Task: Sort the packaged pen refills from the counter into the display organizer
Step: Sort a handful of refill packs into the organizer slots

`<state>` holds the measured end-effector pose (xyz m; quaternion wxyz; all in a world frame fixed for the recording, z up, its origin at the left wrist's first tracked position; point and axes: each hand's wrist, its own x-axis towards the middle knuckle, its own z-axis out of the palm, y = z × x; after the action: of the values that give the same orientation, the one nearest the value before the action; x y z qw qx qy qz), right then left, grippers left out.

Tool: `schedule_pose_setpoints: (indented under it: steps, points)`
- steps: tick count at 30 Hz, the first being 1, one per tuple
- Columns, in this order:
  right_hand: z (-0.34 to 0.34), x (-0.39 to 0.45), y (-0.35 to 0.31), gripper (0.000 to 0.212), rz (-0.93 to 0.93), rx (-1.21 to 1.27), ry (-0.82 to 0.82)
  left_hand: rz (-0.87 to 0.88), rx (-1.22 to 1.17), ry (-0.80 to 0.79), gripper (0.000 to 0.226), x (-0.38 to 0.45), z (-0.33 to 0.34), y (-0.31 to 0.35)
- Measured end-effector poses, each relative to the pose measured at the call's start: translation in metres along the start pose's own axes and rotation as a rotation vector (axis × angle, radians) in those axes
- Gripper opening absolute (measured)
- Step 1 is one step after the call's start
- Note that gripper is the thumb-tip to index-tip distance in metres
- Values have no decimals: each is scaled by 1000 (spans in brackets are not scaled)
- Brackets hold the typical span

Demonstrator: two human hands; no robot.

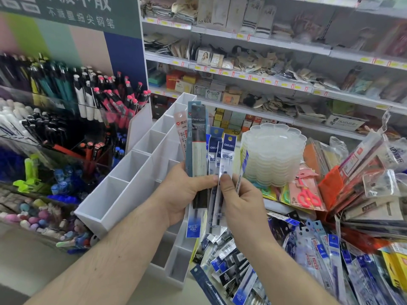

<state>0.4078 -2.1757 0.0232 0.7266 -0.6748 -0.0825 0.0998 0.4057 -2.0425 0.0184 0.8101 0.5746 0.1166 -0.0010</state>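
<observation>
My left hand (185,194) grips a fanned bundle of packaged pen refills (198,142), held upright in the middle of the view. A dark grey pack is in front, with pink and blue-headed packs beside it. My right hand (237,199) pinches a blue-headed refill pack (228,155) at the right side of that bundle. Behind the bundle stands the white display organizer (123,188), a stepped row of open compartments running up to the right. More refill packs (326,258) lie in a loose heap on the counter at lower right.
Pen display racks (66,102) fill the left side. A stack of clear scalloped trays (273,155) stands right of the bundle, with packaged scissors (306,194) and orange packs beside it. Store shelves (264,80) with goods line the back.
</observation>
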Motion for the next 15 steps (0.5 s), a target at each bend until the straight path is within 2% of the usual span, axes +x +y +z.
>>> schedule_pose_setpoints:
  steps: [3,6,11,15]
  points:
    - [-5,0,-3,18,46,86,-62,5,-14,3,56,1,-1,-1]
    - [-12,2,-1,10,67,60,-79,10,-21,2,54,2,-2,0]
    - [-18,5,0,23,97,78,-47,21,-17,-12,52,1,0,3]
    - [-31,12,3,11,158,167,7,49,-52,38,21,1,2,4]
